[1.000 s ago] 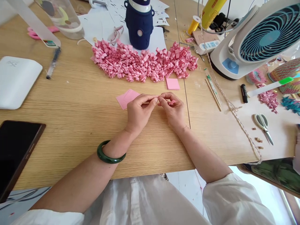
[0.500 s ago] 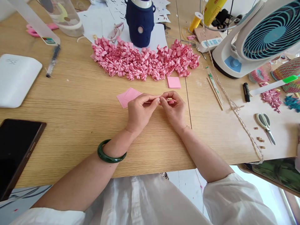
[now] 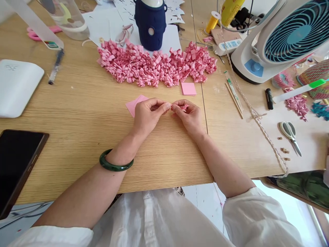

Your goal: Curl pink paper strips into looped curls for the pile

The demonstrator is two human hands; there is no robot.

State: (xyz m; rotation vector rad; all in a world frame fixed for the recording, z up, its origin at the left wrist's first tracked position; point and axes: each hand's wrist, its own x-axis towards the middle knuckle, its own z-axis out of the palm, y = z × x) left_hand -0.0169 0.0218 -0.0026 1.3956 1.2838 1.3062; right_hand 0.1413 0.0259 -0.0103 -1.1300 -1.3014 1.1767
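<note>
My left hand point(image 3: 147, 115) and my right hand point(image 3: 189, 116) meet fingertip to fingertip over the middle of the wooden table point(image 3: 77, 113). Both pinch a small pink curled paper piece point(image 3: 183, 107) that shows between the right fingers. A thin stick seems to run through it, mostly hidden. A green bangle point(image 3: 114, 164) sits on my left wrist. Pink paper squares point(image 3: 133, 104) lie just behind my left hand. A single pink square point(image 3: 188, 88) lies farther back, in front of a long heap of pink curled paper pieces point(image 3: 156, 65).
A navy bottle point(image 3: 150, 24) stands behind the heap. A fan point(image 3: 280, 37) is at the back right, with wooden sticks point(image 3: 233, 99), a cord, a black marker point(image 3: 268, 98) and scissors point(image 3: 289, 135) nearby. At left lie a white device point(image 3: 15, 85), a pen point(image 3: 55, 67) and a dark tablet point(image 3: 15, 164).
Both hands stay pinched together on the pink piece, with small finger movements. The view has shifted slightly, so everything sits a little higher and to the left.
</note>
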